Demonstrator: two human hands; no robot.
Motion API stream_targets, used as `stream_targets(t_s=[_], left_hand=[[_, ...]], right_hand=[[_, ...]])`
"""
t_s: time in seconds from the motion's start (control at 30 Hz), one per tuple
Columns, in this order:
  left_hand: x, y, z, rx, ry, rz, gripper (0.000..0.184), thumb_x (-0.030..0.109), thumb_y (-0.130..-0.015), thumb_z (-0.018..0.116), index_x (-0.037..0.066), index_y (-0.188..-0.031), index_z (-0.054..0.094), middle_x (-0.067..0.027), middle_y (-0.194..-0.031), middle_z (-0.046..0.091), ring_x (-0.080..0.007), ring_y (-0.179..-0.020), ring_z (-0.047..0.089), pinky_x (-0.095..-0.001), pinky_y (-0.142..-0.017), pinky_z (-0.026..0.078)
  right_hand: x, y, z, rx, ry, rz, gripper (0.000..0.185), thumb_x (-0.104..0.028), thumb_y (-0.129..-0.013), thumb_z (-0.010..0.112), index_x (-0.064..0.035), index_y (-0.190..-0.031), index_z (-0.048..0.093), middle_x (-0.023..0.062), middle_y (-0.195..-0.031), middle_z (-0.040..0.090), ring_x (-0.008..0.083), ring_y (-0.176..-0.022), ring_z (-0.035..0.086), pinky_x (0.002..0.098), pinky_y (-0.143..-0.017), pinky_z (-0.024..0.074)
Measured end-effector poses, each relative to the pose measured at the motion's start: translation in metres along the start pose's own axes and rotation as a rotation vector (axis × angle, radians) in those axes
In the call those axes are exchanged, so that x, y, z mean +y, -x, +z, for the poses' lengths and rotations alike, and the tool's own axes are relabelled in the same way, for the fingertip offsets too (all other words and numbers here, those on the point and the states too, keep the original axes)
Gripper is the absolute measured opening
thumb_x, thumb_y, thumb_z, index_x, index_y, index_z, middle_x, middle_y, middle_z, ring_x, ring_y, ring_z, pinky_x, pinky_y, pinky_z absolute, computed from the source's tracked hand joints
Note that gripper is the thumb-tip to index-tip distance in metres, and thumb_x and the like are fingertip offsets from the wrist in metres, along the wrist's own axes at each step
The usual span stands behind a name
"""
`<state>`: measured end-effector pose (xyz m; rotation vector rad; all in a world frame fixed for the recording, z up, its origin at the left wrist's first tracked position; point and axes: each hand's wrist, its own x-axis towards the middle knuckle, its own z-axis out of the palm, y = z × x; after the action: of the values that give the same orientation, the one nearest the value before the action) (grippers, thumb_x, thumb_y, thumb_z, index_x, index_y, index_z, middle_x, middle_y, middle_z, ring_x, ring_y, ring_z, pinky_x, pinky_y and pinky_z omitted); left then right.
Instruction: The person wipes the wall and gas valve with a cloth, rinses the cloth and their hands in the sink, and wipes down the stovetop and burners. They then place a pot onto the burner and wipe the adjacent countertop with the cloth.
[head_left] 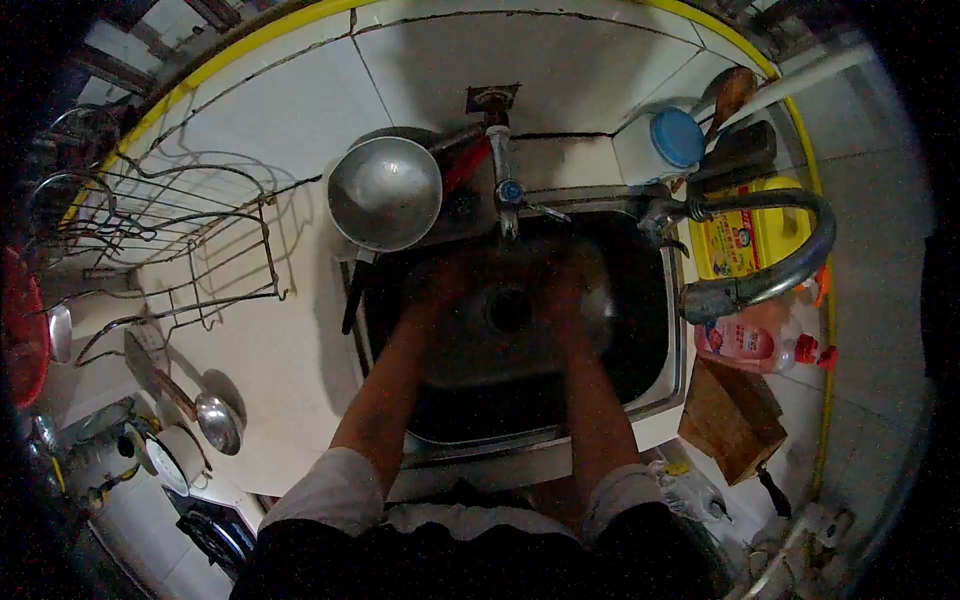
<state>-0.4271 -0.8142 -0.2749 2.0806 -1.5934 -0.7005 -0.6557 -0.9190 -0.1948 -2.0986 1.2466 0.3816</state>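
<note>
Both forearms reach down into a dark sink (640, 385) with a metal rim. My left hand (447, 283) is inside the basin, left of the round drain (508, 308). On the drain's other side is my right hand (566, 285). Motion and shadow smear the fingers of both, so I cannot make out whether anything is in them. A wall tap (510, 190) with a blue-marked knob points down into the basin between and beyond the hands. Beside the basin at the back left rests a metal saucepan (385, 195) with a black handle.
A curved faucet (822, 245) arches at the right, near a yellow package (780, 225), a pink bottle (750, 345) and a wooden block (732, 425). A blue-lidded container (678, 140) stands behind. On the left are a wire rack (190, 250), a ladle (218, 422) and a white pot (178, 458).
</note>
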Motion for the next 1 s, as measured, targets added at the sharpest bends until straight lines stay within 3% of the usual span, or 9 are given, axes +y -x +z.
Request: stream_targets(t_s=[0.07,0.2,0.27,0.4,0.47,0.5,0.6,0.83,1.0], left_hand=[[0.018,0.008,-0.036,-0.037,0.018,-0.019,0.029,0.025,-0.09,0.047,0.01,-0.112,0.059,-0.0152,-0.109,0.061,-0.0349,-0.099,0.058,-0.0431,-0.086,0.047],[0.112,0.037,-0.119,-0.007,0.045,-0.046,0.031,0.025,-0.088,0.051,0.01,-0.114,0.058,-0.0157,-0.11,0.06,-0.0352,-0.101,0.057,-0.043,-0.088,0.046],[0.123,0.037,-0.107,0.072,0.096,-0.088,0.032,0.025,-0.087,0.052,0.01,-0.114,0.058,-0.0159,-0.111,0.06,-0.0351,-0.102,0.056,-0.0431,-0.088,0.046],[0.115,0.022,-0.074,0.085,0.179,-0.184,0.034,0.025,-0.085,0.056,0.009,-0.115,0.057,-0.0162,-0.113,0.059,-0.0349,-0.103,0.055,-0.0434,-0.089,0.045],[0.108,0.017,-0.078,0.026,0.176,-0.233,0.035,0.025,-0.084,0.057,0.009,-0.115,0.057,-0.0164,-0.114,0.058,-0.0348,-0.104,0.055,-0.0435,-0.09,0.044],[0.104,0.015,-0.083,-0.015,0.17,-0.268,0.036,0.026,-0.084,0.058,0.009,-0.115,0.057,-0.0165,-0.114,0.058,-0.0347,-0.104,0.055,-0.0436,-0.09,0.044],[0.104,0.013,-0.105,-0.128,0.141,-0.331,0.038,0.026,-0.082,0.06,0.008,-0.116,0.056,-0.0168,-0.115,0.057,-0.0346,-0.105,0.054,-0.0438,-0.09,0.043],[0.163,0.05,-0.061,0.315,0.261,-0.132,0.041,0.024,-0.08,0.063,0.008,-0.116,0.055,-0.0152,-0.118,0.056,-0.034,-0.104,0.055,-0.0425,-0.09,0.044],[0.122,0.041,-0.006,0.075,0.341,-0.359,0.031,0.024,-0.082,0.06,0.006,-0.107,0.059,-0.0136,-0.108,0.06,-0.0321,-0.095,0.058,-0.0418,-0.082,0.047]], right_hand=[[-0.015,0.007,-0.005,0.376,-0.39,0.191,0.056,-0.044,-0.081,0.06,-0.0073,-0.122,0.05,0.0196,-0.116,0.056,0.033,-0.105,0.054,0.0416,-0.087,0.0436],[-0.06,0.013,-0.025,0.393,-0.704,0.189,0.055,-0.038,-0.078,0.065,-0.0057,-0.12,0.051,0.0166,-0.114,0.057,0.0304,-0.103,0.055,0.0396,-0.087,0.0439],[-0.055,0.0,-0.008,0.099,-1.07,0.205,0.051,-0.035,-0.077,0.067,-0.0057,-0.117,0.053,0.0124,-0.112,0.059,0.0275,-0.103,0.055,0.0384,-0.087,0.0436],[-0.061,0.021,-0.017,-0.085,-1.529,0.076,0.046,-0.031,-0.078,0.066,-0.0064,-0.116,0.055,0.0093,-0.112,0.059,0.0266,-0.104,0.054,0.0382,-0.089,0.0425],[-0.002,-0.005,0.03,-0.061,-2.244,0.159,0.036,-0.028,-0.078,0.066,-0.0086,-0.108,0.059,0.0064,-0.106,0.06,0.0244,-0.1,0.055,0.0362,-0.086,0.0436],[-0.02,0.009,0.011,-0.063,-2.244,0.161,0.036,-0.028,-0.078,0.066,-0.0086,-0.108,0.059,0.0064,-0.106,0.06,0.0244,-0.1,0.055,0.0362,-0.086,0.0436],[-0.093,0.055,-0.062,0.409,-1.855,0.381,0.028,-0.028,-0.079,0.064,-0.0091,-0.1,0.059,0.0044,-0.096,0.06,0.0234,-0.091,0.056,0.0356,-0.076,0.0467],[-0.063,-0.008,0.04,0.029,-1.863,0.296,0.032,-0.029,-0.082,0.06,-0.0073,-0.107,0.056,0.0061,-0.102,0.059,0.0235,-0.095,0.055,0.0361,-0.08,0.0452],[-0.075,-0.006,0.069,0.191,-1.712,0.267,0.035,-0.029,-0.085,0.058,-0.006,-0.111,0.054,0.0074,-0.106,0.058,0.0236,-0.098,0.054,0.0365,-0.083,0.0442]])
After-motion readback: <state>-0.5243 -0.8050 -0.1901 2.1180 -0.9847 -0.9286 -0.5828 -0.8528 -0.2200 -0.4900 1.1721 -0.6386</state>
